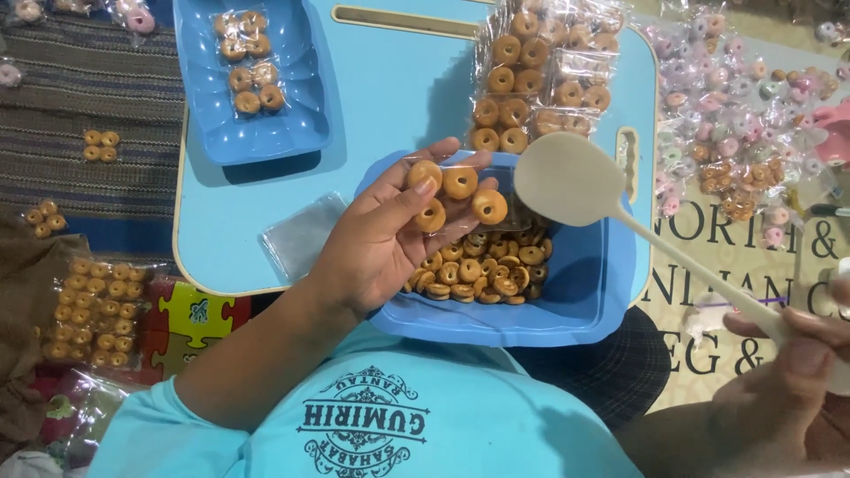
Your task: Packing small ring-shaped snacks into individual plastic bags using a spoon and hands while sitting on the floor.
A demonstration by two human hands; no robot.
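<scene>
Your left hand lies spread, four ring cookies balanced on its fingers above the blue tub. Your right hand grips the pale spoon; tilt the palm and they'll likely roll off.

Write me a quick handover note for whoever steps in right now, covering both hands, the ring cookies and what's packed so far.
Left hand: open, palm up, four ring cookies resting on the fingers, over the blue tub.
Right hand: gripping the handle of a pale flat scoop, its blade empty above the tub.
Loose cookies lie piled in the tub.
Done: sealed packets stacked at the table's far edge, two more packets in the blue tray.
Left: the tub pile is unpacked; an empty clear bag lies on the light blue table by the left wrist.
</scene>
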